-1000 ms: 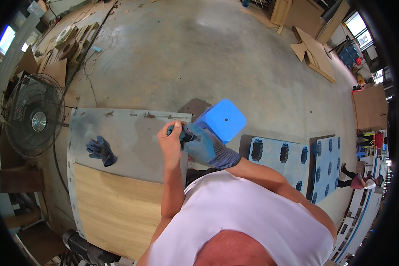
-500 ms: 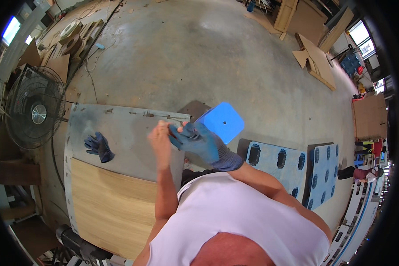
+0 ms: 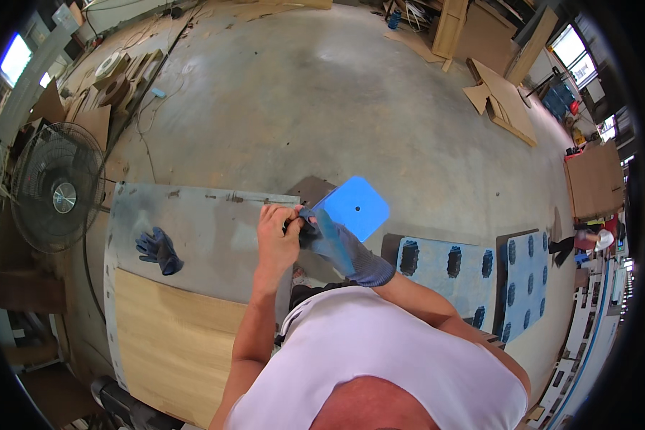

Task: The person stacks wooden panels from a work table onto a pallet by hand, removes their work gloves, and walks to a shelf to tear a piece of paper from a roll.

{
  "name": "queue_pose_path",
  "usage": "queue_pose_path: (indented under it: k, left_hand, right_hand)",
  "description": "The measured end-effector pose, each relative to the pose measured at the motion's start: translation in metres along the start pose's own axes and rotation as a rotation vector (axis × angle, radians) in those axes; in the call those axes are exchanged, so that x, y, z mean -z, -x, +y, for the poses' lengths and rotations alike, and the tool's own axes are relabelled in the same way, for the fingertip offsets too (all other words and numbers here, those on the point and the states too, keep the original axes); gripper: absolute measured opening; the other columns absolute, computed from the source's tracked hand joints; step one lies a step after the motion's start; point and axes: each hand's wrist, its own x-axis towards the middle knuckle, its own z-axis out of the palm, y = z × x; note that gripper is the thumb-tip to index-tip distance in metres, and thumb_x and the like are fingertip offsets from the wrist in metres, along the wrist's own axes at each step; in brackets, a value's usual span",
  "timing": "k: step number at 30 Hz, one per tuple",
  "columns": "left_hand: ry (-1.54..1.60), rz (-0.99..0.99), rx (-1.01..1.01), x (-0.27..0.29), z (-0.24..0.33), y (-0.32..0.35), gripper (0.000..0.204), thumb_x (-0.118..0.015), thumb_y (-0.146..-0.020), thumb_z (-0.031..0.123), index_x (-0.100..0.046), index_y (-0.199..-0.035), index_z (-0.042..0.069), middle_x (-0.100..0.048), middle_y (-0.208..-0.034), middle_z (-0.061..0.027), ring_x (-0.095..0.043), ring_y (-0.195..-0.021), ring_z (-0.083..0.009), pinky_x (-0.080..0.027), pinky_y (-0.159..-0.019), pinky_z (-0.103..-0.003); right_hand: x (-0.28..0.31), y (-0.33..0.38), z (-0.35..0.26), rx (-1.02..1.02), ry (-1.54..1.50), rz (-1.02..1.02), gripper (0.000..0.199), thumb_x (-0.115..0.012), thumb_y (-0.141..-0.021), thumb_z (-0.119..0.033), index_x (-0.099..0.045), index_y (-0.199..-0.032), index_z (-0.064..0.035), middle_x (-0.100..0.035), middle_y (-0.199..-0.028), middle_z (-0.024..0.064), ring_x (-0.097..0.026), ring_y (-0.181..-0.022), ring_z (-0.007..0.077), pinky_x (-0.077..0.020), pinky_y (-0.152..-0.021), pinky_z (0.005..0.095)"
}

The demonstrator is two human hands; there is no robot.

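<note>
My bare left hand [image 3: 275, 233] is closed, its thumb and fingers pinching the finger end of the blue-grey work glove [image 3: 337, 247] on my right hand [image 3: 328, 240]. The glove covers the right hand down to a ribbed cuff at the wrist; a bit of bare skin shows near its fingertips. The right fingers are mostly hidden where the two hands meet, so their pose is unclear. A second dark blue glove [image 3: 160, 251] lies loose on the grey tabletop [image 3: 208, 222], left of my hands.
A wood-grain panel [image 3: 172, 337] lies on the table's near part. Beyond my right hand stands a blue stool [image 3: 357, 208]. Two blue panels with dark patches [image 3: 444, 269] are to the right. A floor fan [image 3: 64, 193] stands left; another person [image 3: 588, 240] is far right.
My left hand has gone from a blurred position near the glove to a pinch on its finger end. The gloved right hand has turned slightly. The person far right has changed posture.
</note>
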Motion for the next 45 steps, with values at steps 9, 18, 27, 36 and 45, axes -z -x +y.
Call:
queue_pose_path:
  k: [9, 18, 27, 36, 45]
  left_hand:
    - [-0.232, 0.140, 0.015, -0.007, -0.028, -0.003, 0.013, -0.065, -0.076, -0.001, -0.054, -0.080, 0.002, -0.057, -0.078, -0.0111, -0.055, -0.079, -0.0301, -0.044, -0.069, -0.039]
    - [0.342, -0.025, 0.239, 0.010, -0.004, 0.018, 0.023, -0.073, -0.075, 0.004, -0.067, -0.098, 0.004, -0.064, -0.091, -0.0071, -0.061, -0.086, -0.0185, -0.048, -0.068, -0.028]
    - [-0.171, -0.002, 0.044, -0.001, 0.012, 0.018, 0.012, -0.067, -0.074, -0.002, -0.067, -0.086, 0.000, -0.062, -0.084, -0.0131, -0.058, -0.077, -0.0297, -0.047, -0.072, -0.036]
    - [-0.144, -0.094, 0.131, 0.002, -0.019, 0.030, 0.006, -0.064, -0.077, -0.005, -0.063, -0.083, -0.004, -0.059, -0.076, -0.0112, -0.058, -0.071, -0.0242, -0.046, -0.067, -0.032]
    - [0.100, -0.113, 0.258, -0.009, -0.050, 0.022, 0.005, -0.065, -0.080, -0.005, -0.064, -0.085, -0.004, -0.063, -0.072, -0.0028, -0.053, -0.065, -0.0082, -0.045, -0.061, -0.024]
  right_hand:
    - [-0.008, 0.012, 0.002, -0.297, -0.141, 0.110, 0.034, -0.054, -0.095, -0.015, -0.047, -0.125, 0.0003, -0.061, -0.096, 0.0080, -0.057, -0.088, 0.0133, -0.0476, -0.079, 0.0292]
    - [-0.003, 0.004, 0.020, -0.241, -0.143, 0.036, 0.044, -0.062, -0.090, -0.013, -0.045, -0.130, 0.0000, -0.057, -0.099, 0.0076, -0.057, -0.091, 0.0176, -0.0467, -0.079, 0.0301]
    - [-0.013, 0.002, 0.001, -0.213, -0.029, 0.005, 0.041, -0.057, -0.092, -0.010, -0.045, -0.129, -0.0003, -0.056, -0.110, 0.0067, -0.056, -0.101, 0.0128, -0.0457, -0.085, 0.0281]
    - [-0.026, -0.003, 0.015, -0.442, -0.486, 0.045, 0.033, -0.049, -0.100, -0.034, -0.056, -0.122, -0.0101, -0.058, -0.100, -0.0030, -0.047, -0.076, 0.0047, -0.0422, -0.061, 0.0241]
    - [-0.053, -0.008, 0.033, -0.055, -0.311, 0.272, 0.029, -0.043, -0.104, -0.027, -0.057, -0.106, -0.0021, -0.060, -0.091, 0.0031, -0.051, -0.079, 0.0090, -0.0454, -0.072, 0.0266]
